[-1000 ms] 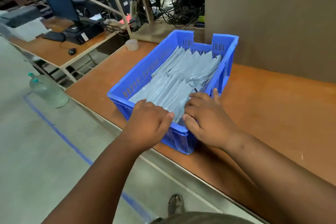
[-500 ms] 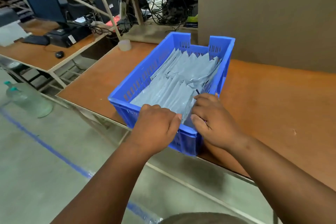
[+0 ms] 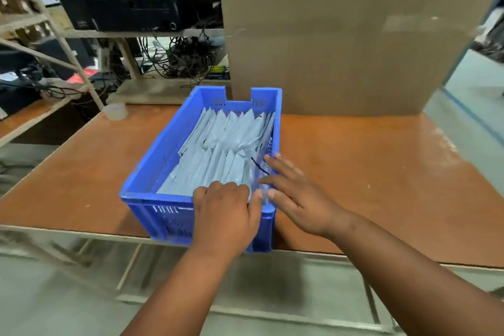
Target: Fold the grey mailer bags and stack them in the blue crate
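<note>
A small translucent cup sits at the far left of the brown surface. The blue crate at the near edge holds the folded grey mailer bags. The left hand curls its fingers over the crate's near rim onto the bags; the right hand lies beside it, fingers spread straight against the right wall.

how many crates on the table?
1. The blue crate sits at the table's near edge, holding grey mailer bags, both hands at its near end. The cardboard box behind could hide others.
</note>
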Motion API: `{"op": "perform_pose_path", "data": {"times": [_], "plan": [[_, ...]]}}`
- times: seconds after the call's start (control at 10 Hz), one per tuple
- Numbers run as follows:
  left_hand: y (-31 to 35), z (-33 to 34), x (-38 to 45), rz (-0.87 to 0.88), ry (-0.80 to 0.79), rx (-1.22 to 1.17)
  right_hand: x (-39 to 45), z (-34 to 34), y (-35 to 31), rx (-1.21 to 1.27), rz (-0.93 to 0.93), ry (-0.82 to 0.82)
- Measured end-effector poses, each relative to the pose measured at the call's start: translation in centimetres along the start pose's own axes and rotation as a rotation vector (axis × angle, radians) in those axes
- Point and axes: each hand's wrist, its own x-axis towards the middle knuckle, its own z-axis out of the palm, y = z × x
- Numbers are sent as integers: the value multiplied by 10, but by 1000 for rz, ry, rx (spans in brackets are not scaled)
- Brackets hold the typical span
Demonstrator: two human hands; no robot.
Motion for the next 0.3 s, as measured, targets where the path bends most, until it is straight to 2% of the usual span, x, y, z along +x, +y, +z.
{"op": "perform_pose_path", "data": {"times": [0.1,0.2,0.3], "plan": [[31,-2,8,78,66,-127,-19,-20,3,-60,87,-19],[69,-4,21,117,169,-185,-39,-48,21,-238,171,-15],[108,-6,36,169,157,-147,-62,-76,46,-485,278,-31]]}}
